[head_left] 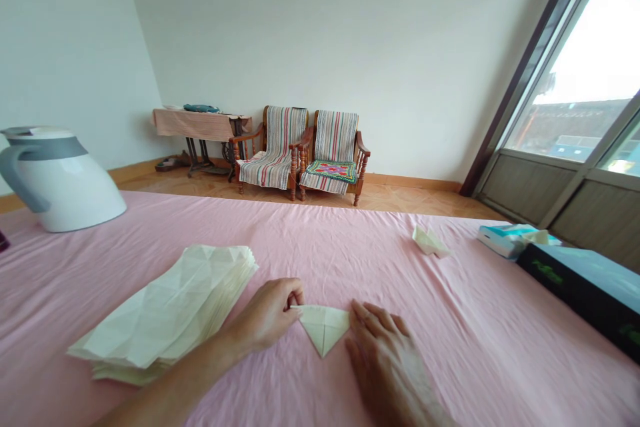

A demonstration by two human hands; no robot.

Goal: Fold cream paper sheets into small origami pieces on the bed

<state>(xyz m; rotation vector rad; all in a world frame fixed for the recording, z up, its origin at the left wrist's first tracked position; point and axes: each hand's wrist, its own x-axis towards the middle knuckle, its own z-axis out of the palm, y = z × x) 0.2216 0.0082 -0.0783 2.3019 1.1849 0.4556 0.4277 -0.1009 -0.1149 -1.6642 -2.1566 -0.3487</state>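
A small cream paper (323,327), folded into a downward-pointing triangle, lies on the pink tablecloth (310,240). My left hand (270,313) pinches its left corner with fingers curled together. My right hand (385,353) lies flat beside the paper's right corner, fingertips touching its edge. To the left of my left forearm sits a stack of creased cream paper sheets (165,307).
A white and grey kettle (55,177) stands at the far left. A folded paper piece (430,240) lies at the back right, near a tissue pack (510,239) and a dark box (585,293). Two wooden chairs (300,153) and a side table (200,123) stand by the far wall.
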